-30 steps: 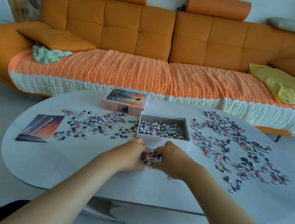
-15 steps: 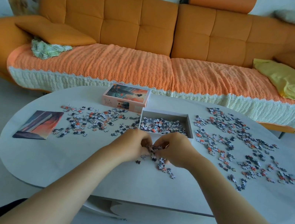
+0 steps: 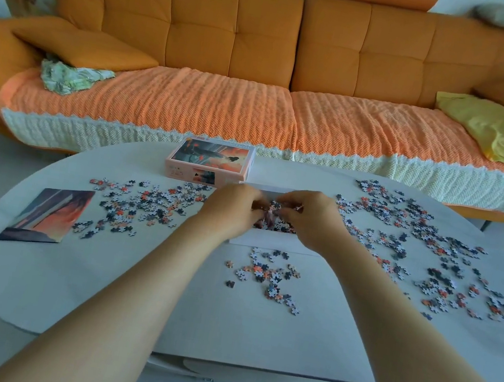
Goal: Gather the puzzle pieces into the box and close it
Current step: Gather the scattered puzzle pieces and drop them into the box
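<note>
The white open box stands in the middle of the oval table, mostly hidden by my hands. My left hand and my right hand hover together over the box, cupped around a small clump of puzzle pieces above its inside. The box lid, pink with a sunset picture, lies behind the box to the left. Loose pieces spread left of the box, right of it, and in a small patch in front.
A sunset picture card lies at the table's left end. The pale oval table has its near edge just below my forearms. An orange sofa with a knitted cover and a yellow cloth runs behind the table.
Both hands lifted a scoop of pieces from the table in front of the box and moved it forward over the box. Some pieces stayed behind on the table.
</note>
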